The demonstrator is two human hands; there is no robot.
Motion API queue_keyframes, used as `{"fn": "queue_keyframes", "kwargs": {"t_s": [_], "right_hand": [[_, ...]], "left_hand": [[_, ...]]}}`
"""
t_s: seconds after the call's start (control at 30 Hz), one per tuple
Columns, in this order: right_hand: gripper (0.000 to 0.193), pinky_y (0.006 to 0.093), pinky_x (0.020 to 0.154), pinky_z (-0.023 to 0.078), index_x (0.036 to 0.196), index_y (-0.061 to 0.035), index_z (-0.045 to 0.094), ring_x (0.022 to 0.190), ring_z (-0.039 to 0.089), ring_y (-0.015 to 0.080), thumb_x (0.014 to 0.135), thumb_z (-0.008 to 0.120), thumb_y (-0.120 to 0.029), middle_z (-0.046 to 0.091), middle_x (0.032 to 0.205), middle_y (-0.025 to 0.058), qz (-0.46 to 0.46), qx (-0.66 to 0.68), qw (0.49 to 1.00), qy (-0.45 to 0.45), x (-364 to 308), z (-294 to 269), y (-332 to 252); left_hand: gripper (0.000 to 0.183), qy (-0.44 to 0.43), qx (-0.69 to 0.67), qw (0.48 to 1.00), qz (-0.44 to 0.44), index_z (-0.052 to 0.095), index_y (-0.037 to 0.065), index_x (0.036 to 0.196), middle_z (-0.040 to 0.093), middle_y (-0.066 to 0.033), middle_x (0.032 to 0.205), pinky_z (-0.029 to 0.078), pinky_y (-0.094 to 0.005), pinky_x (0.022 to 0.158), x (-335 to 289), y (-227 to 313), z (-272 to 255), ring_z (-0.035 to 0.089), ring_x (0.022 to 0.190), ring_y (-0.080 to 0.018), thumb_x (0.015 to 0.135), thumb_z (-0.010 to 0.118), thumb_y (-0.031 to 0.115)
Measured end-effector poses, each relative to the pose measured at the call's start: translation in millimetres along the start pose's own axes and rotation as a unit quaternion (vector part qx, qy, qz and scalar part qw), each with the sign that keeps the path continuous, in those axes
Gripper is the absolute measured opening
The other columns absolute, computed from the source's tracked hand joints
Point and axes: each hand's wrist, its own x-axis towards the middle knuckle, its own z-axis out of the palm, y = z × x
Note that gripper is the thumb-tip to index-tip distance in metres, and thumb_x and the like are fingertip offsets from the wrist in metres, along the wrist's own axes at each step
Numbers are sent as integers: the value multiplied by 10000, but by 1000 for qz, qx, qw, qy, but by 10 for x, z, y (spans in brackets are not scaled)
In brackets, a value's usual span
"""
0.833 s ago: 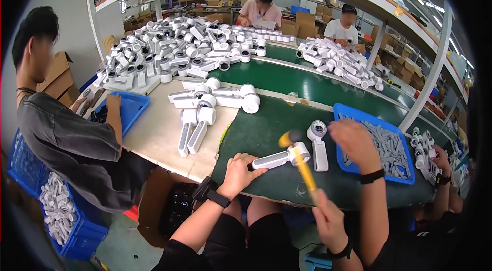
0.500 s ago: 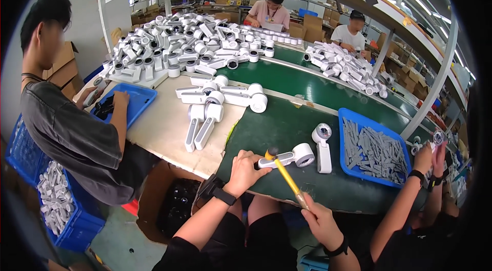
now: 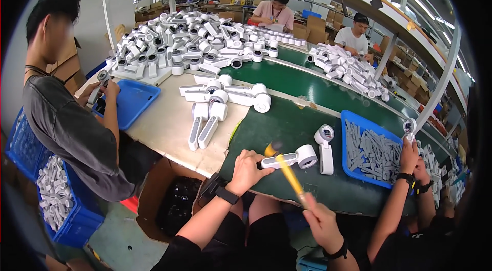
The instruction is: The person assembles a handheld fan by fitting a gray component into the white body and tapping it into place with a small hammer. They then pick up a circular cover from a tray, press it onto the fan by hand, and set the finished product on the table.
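Lifted slightly, the hammer (image 3: 292,179) is grasped in the right grip (image 3: 323,224); the left grip (image 3: 247,171), clenched on a white handheld fan (image 3: 302,154) on the tabletop (image 3: 271,130), could be struck through poor aim.

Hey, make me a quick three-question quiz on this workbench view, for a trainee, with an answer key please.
1. Which tool is in the right hand?
2. True or false: the left hand is clear of the white device in front of it.
3. From that device, where is the blue tray of grey strips? A) to the left; B) to the right; C) underneath.

Key: 1. A yellow-handled hammer. 2. False; it holds the handle end. 3. B.
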Motion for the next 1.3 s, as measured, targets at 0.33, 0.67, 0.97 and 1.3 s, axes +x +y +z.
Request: {"fn": "queue_keyframes", "kwargs": {"t_s": [0.33, 0.67, 0.97, 1.3], "right_hand": [[471, 294, 637, 442, 1364, 18, 527, 654, 531, 194, 905, 625, -15, 542, 772, 119, 3, 5, 999, -51, -69, 92, 130], [463, 328, 645, 450, 1362, 2, 537, 652, 536, 258, 908, 624, -16, 540, 768, 136, 56, 14, 998, 33, -157, -79, 164], [464, 315, 653, 452, 1374, 18, 517, 672, 541, 241, 919, 603, -4, 549, 778, 137, 80, 18, 994, 67, -221, -98, 296], [498, 192, 503, 377, 1416, -12, 505, 564, 459, 37, 922, 561, 20, 569, 775, -4, 81, 92, 986, 114, -272, -75, 414]], "left_hand": [[344, -2, 25, 1000, 0, 752, 55, 908, 637, -96, 824, 464, -397, 794, -36, -8, -28, 553, 849, -293, 670, 865, 277], [310, -2, 1, 1000, 1, 775, 99, 939, 625, -75, 787, 459, -383, 800, -32, -6, -19, 552, 856, -272, 693, 855, 270], [319, -3, 9, 1000, 9, 769, 95, 952, 642, -84, 823, 453, -382, 822, -15, 28, -23, 555, 881, -277, 709, 848, 286], [334, 5, -19, 998, 67, 726, 59, 1052, 682, -95, 869, 507, -350, 720, -59, 9, -50, 602, 744, -255, 792, 807, 253]]}}
